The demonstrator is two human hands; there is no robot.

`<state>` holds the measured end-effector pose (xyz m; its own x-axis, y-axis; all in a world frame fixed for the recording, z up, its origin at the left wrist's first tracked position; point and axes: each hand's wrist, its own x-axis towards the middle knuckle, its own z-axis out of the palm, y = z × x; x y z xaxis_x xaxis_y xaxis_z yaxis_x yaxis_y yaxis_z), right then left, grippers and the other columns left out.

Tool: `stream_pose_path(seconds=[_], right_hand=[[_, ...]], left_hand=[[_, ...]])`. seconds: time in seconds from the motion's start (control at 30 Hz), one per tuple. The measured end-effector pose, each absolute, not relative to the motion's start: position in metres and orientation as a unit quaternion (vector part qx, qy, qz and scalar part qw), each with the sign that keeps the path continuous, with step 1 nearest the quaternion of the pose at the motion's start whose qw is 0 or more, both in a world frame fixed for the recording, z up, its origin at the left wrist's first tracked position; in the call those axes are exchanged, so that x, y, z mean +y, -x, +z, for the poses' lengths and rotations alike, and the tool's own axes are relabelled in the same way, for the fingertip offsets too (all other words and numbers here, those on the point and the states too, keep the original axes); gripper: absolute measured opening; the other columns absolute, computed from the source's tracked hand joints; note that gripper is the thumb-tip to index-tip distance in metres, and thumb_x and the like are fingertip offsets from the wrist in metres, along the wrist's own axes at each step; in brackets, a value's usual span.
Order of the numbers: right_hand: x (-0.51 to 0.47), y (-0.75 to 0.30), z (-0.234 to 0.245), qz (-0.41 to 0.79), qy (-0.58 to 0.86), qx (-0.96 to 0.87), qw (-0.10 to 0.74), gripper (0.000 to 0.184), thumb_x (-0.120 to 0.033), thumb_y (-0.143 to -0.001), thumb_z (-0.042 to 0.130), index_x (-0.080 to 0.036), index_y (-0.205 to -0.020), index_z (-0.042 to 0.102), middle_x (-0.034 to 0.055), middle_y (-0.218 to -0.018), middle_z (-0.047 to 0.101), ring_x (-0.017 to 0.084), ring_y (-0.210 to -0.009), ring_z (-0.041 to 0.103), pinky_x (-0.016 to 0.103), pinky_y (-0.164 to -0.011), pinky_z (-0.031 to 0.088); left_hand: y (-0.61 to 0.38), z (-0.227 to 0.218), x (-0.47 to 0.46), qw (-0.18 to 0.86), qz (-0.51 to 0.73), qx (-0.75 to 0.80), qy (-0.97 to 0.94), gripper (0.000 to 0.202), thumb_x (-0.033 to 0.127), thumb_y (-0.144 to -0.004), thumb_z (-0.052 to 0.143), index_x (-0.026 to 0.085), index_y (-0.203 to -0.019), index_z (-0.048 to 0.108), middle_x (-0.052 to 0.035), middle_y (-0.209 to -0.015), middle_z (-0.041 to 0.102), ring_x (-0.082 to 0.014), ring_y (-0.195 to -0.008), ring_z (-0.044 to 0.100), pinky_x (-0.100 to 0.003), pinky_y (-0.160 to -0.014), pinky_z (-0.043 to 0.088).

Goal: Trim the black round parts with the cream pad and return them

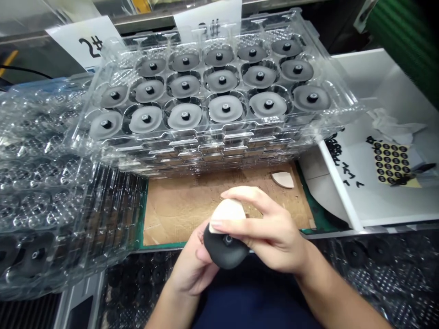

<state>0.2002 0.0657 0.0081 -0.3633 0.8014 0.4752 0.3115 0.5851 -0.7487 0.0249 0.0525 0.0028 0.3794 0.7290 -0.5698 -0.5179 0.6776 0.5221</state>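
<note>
Head view. At 6 o'clock the left hand (pixel 192 269) cups a black disc (pixel 224 251) from below. The right hand (pixel 277 237) pinches a pale pad (pixel 228 212) against its top, apparently not yet pressed flat. At 12 o'clock every visible pocket of the clear tray (pixel 206 137) is filled. A spare pad (pixel 283 179) lies on the cardboard (pixel 178 205) at 1 o'clock.

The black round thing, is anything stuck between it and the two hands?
The left hand cups the black round thing directly, with nothing between them. Under the right hand, yes: a pale pad lies on top of it, pinched by that hand's fingers.
</note>
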Motion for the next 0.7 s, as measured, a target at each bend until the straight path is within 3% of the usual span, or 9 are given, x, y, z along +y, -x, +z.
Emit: stream_pose_path(seconds=[0.17,0.3,0.47,0.6,0.7], right_hand=[[0.063,-0.196,0.009,0.263,0.435,-0.766,0.394,0.031,-0.007,-0.085,0.05,-0.02,-0.107,0.069,0.0117,-0.116,0.055,0.021,-0.107,0.055,0.036,-0.09,0.05],[0.062,-0.186,0.007,0.255,0.423,-0.745,0.448,0.027,-0.01,-0.087,0.052,-0.018,-0.105,0.07,0.0131,-0.118,0.054,0.022,-0.11,0.053,0.038,-0.092,0.049],[0.061,-0.181,0.005,0.262,0.47,-0.731,0.419,0.028,-0.01,-0.087,0.053,-0.02,-0.107,0.068,0.0114,-0.116,0.054,0.02,-0.107,0.055,0.035,-0.088,0.051],[0.066,-0.177,0.01,0.244,0.442,-0.741,0.444,0.027,-0.012,-0.087,0.053,-0.021,-0.109,0.068,0.0108,-0.118,0.053,0.02,-0.11,0.052,0.036,-0.091,0.049],[0.063,-0.176,0.007,0.244,0.452,-0.74,0.435,0.03,-0.01,-0.087,0.053,-0.02,-0.111,0.066,0.0104,-0.118,0.052,0.02,-0.11,0.052,0.035,-0.092,0.048]], left_hand=[[-0.02,-0.009,0.051,0.806,0.445,0.37,-0.122,0.056,0.038,-0.049,0.085,0.03,-0.102,0.07,0.0008,-0.103,0.073,-0.0173,-0.091,0.067,-0.023,-0.082,0.051],[-0.021,-0.007,0.05,0.806,0.43,0.379,-0.148,0.058,0.041,-0.053,0.082,0.025,-0.107,0.068,-0.0028,-0.106,0.072,-0.0212,-0.093,0.066,-0.026,-0.081,0.051],[-0.015,-0.009,0.047,0.764,0.483,0.402,-0.144,0.061,0.037,-0.051,0.085,0.033,-0.108,0.067,-0.0004,-0.111,0.071,-0.0197,-0.101,0.065,-0.024,-0.087,0.05],[-0.017,-0.004,0.049,0.764,0.485,0.396,-0.158,0.061,0.041,-0.054,0.082,0.03,-0.111,0.066,-0.0038,-0.113,0.07,-0.0225,-0.104,0.063,-0.027,-0.09,0.048],[-0.016,0.001,0.051,0.744,0.507,0.409,-0.15,0.058,0.037,-0.053,0.083,0.031,-0.108,0.068,-0.002,-0.113,0.071,-0.0177,-0.101,0.065,-0.021,-0.086,0.05]])
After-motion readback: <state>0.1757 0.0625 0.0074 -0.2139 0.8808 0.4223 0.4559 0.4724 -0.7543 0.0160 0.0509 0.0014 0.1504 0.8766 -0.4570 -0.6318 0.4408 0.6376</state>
